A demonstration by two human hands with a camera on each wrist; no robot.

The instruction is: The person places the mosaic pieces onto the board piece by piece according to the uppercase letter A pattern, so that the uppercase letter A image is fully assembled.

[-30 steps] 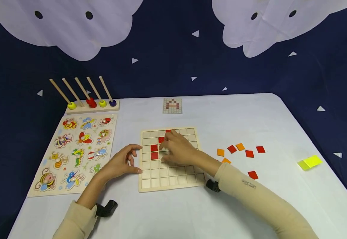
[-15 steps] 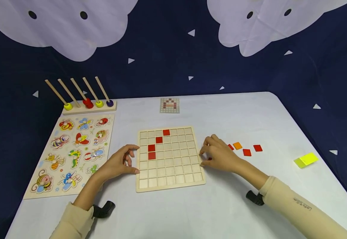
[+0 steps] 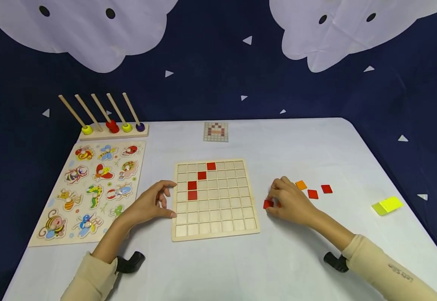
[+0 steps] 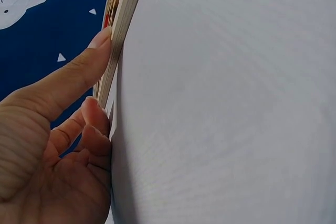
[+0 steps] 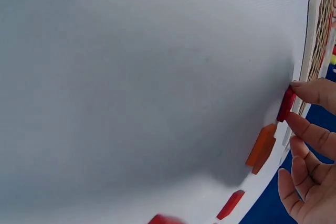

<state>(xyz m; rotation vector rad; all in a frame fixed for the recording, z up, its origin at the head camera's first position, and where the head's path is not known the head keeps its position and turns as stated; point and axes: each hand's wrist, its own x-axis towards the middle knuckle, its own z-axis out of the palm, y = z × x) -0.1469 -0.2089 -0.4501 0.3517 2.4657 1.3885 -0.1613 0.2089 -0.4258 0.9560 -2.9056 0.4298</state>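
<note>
A wooden grid board lies on the white table, with several red tiles in its squares. My left hand touches the board's left edge with thumb and index fingertip; in the left wrist view the thumb lies against the board's side. To the right of the board, my right hand pinches a red square tile between thumb and index finger. The right wrist view shows this red tile at the fingertips, close to orange tiles.
Loose tiles lie right of the board, among them an orange one and a red one. A pattern card lies behind the board. At left are an insect puzzle and a peg stand. A yellow folded paper lies far right.
My right hand has moved right, off the board to the loose tiles, and now pinches a red tile. The red tile at the board's top row is now uncovered. My left hand stays put.
</note>
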